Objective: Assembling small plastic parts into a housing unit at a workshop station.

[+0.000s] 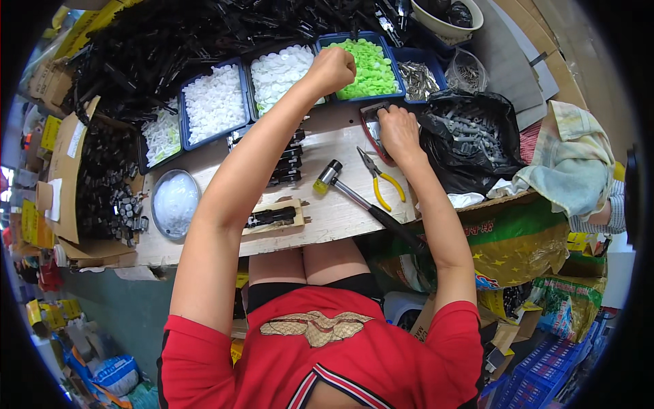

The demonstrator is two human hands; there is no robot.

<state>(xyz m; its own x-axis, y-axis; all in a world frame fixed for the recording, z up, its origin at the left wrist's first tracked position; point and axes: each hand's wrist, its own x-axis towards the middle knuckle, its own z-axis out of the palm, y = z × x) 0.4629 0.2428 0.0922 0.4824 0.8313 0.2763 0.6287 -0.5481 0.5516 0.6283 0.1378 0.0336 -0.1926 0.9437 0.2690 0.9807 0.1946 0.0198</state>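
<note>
My left hand [334, 70] is curled closed above the near left part of the bin of bright green plastic pieces [371, 68]. Whatever its fingers hold is hidden. The bin of white discs [279, 65] lies just left of it. My right hand [400, 133] reaches to a small dark tray with a red rim [371, 129], its fingertips bunched at the tray's far end; I cannot see what they pinch. Near it lie pliers with yellow handles [383, 183] and a hammer [354, 196] with a yellow face. A wooden block [298, 217] holds a black part [271, 217] in its slot.
Black parts [204, 31] are heaped at the back. White pieces fill another bin [216, 102]; metal pins fill a blue one [417, 78]. A black bag [477, 129] of grey parts sits right, a round dish of white grease [176, 201] left, beside a carton [75, 177].
</note>
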